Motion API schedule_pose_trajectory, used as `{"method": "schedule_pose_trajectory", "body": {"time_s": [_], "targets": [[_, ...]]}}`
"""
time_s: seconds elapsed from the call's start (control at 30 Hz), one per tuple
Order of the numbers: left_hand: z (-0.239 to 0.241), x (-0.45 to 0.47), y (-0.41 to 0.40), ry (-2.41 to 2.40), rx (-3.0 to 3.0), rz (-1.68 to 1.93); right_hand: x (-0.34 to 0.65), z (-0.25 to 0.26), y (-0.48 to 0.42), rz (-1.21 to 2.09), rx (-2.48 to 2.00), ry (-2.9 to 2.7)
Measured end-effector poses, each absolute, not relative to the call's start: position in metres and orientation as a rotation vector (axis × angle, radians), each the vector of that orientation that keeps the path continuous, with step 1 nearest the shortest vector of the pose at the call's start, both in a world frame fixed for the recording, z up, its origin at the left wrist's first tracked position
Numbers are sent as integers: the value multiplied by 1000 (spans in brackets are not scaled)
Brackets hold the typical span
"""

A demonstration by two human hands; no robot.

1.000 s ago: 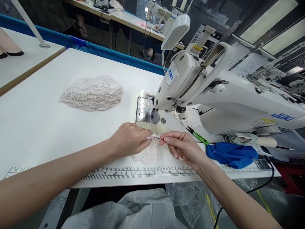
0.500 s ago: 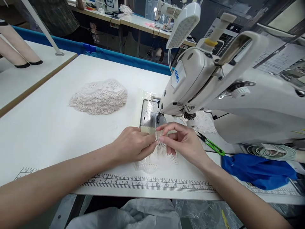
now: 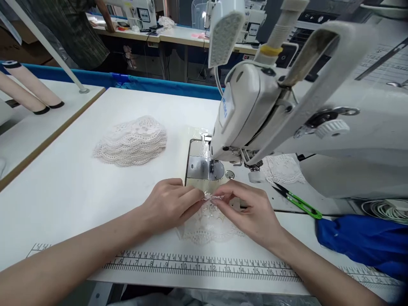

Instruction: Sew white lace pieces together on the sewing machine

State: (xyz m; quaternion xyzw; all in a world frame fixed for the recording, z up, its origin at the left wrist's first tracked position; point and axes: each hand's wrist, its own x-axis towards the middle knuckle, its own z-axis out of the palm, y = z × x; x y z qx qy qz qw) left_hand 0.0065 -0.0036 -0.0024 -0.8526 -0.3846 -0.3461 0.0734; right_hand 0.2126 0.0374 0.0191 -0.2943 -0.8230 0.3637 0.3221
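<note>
A white scalloped lace piece (image 3: 207,225) lies on the table in front of the sewing machine (image 3: 251,102), its upper edge lifted between my hands. My left hand (image 3: 174,202) pinches that edge from the left. From the right, my right hand (image 3: 248,208) pinches the same edge with thumb and forefinger, close to the left fingertips. Just beyond my fingers are the metal needle plate (image 3: 199,167) and the presser foot (image 3: 212,165); the lace is apart from them.
A stack of lace pieces (image 3: 132,142) sits at the left. More lace (image 3: 282,168) lies behind green-handled thread snips (image 3: 298,200) at the right, near blue cloth (image 3: 360,242). A printed ruler (image 3: 197,265) runs along the front edge. A person (image 3: 73,34) stands across the tables.
Both hands have drawn the lace's upper edge closer together and flatter. The view has shifted, so hands and table sit lower in the picture. An arm of the person behind now shows.
</note>
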Motion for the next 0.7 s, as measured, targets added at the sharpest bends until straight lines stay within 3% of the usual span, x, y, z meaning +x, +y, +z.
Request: {"method": "schedule_pose_trajectory", "body": {"time_s": [0.7], "targets": [[7, 8, -4, -1080, -2530, -1001, 212, 14, 37, 833, -575, -2253]]}}
